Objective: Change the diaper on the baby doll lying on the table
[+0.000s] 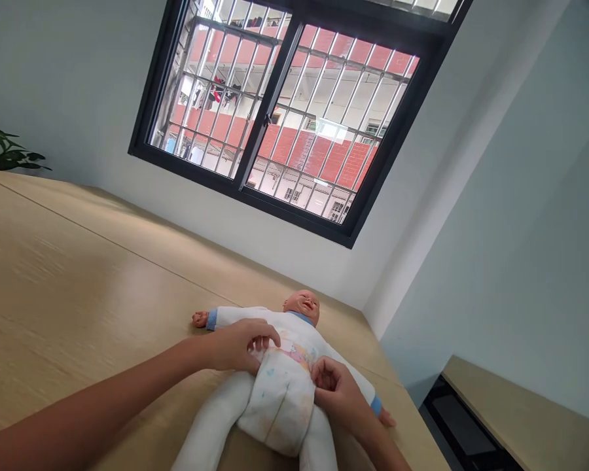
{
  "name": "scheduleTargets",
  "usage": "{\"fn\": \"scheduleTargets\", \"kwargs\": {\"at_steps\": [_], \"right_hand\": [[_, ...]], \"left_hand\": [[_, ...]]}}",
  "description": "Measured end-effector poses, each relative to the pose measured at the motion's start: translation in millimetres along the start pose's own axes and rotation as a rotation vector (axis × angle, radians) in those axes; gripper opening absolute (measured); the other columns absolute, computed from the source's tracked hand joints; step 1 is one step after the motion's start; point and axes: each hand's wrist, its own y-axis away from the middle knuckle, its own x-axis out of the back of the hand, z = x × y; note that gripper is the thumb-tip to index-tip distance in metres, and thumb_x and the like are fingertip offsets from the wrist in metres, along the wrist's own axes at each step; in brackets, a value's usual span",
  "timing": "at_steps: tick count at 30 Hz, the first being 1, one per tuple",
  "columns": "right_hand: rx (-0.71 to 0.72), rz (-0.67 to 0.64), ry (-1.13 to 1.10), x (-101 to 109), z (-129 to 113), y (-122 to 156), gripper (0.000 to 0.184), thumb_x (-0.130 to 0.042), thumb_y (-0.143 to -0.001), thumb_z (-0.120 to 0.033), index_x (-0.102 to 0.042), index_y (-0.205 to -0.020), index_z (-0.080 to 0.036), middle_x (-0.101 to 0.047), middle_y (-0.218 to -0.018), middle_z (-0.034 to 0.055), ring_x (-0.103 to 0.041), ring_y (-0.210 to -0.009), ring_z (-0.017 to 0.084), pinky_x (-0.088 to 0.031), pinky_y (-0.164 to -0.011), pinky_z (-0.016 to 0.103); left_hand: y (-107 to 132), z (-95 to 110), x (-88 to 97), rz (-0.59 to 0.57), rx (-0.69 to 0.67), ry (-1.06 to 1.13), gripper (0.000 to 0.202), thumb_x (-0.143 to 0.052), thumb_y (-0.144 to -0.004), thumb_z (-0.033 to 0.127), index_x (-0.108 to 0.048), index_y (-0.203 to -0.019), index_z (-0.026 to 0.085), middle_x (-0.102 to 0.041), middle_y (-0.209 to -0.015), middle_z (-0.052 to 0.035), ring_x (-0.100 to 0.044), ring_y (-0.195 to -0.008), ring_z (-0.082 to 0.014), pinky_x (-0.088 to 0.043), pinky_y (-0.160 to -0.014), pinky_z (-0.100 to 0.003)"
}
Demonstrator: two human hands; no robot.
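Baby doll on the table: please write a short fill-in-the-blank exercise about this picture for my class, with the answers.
The baby doll lies on its ____ on the wooden table.
The white sleeves end in ____ cuffs.
The left hand and right hand are at opposite sides of the diaper, at the doll's ____.
Beyond the table, the window is fitted with metal ____.

Answers: back; blue; waist; bars.

Doll (302, 306): smooth vinyl head, slight gloss. Suit (211, 418): matt white cloth. Diaper (279, 409): soft, papery. Table (78, 281): smooth wood-look laminate.
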Motion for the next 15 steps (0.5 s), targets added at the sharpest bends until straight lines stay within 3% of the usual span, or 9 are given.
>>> {"fn": "scheduleTargets", "kwargs": {"at_steps": [3, 6, 12, 15], "right_hand": [[0.049, 0.143, 0.136, -8, 13, -2, 0.017, -0.066, -0.069, -0.023, -0.049, -0.069, -0.019, -0.038, -0.060, -0.0078, -0.029, -0.058, 0.010, -0.019, -0.054, 0.025], [0.074, 0.194, 0.243, -12, 14, -2, 0.016, -0.062, -0.070, -0.024, -0.046, -0.067, -0.021, -0.036, -0.058, -0.0080, -0.029, -0.057, 0.011, -0.019, -0.054, 0.025], [0.142, 0.257, 0.495, -14, 9, -3, 0.021, -0.054, -0.081, -0.028, -0.041, -0.066, -0.022, -0.037, -0.057, -0.0070, -0.031, -0.057, 0.012, -0.021, -0.055, 0.027], [0.194, 0.290, 0.652, -13, 7, -6, 0.022, -0.052, -0.079, -0.023, -0.037, -0.063, -0.022, -0.040, -0.057, -0.0053, -0.033, -0.057, 0.013, -0.020, -0.056, 0.028]], "left_hand": [[-1, 13, -7.0, 0.095, -0.174, -0.217, 0.039, -0.060, -0.073, 0.010, -0.072, -0.107, 0.026, -0.060, -0.119, -0.0023, -0.056, -0.106, -0.0214, -0.043, -0.090, -0.028], [-6, 14, -11.9, 0.067, -0.246, -0.310, 0.039, -0.049, -0.075, 0.004, -0.070, -0.101, 0.024, -0.066, -0.111, -0.0018, -0.059, -0.105, -0.0212, -0.043, -0.091, -0.028], [-14, 2, -25.6, 0.125, -0.274, -0.626, 0.023, -0.043, -0.083, 0.006, -0.060, -0.091, 0.020, -0.066, -0.102, -0.0059, -0.057, -0.092, -0.0220, -0.042, -0.081, -0.032], [-14, 2, -26.4, 0.139, -0.224, -0.652, 0.020, -0.044, -0.083, 0.007, -0.059, -0.088, 0.019, -0.066, -0.099, -0.0062, -0.056, -0.088, -0.0209, -0.041, -0.077, -0.031]]}}
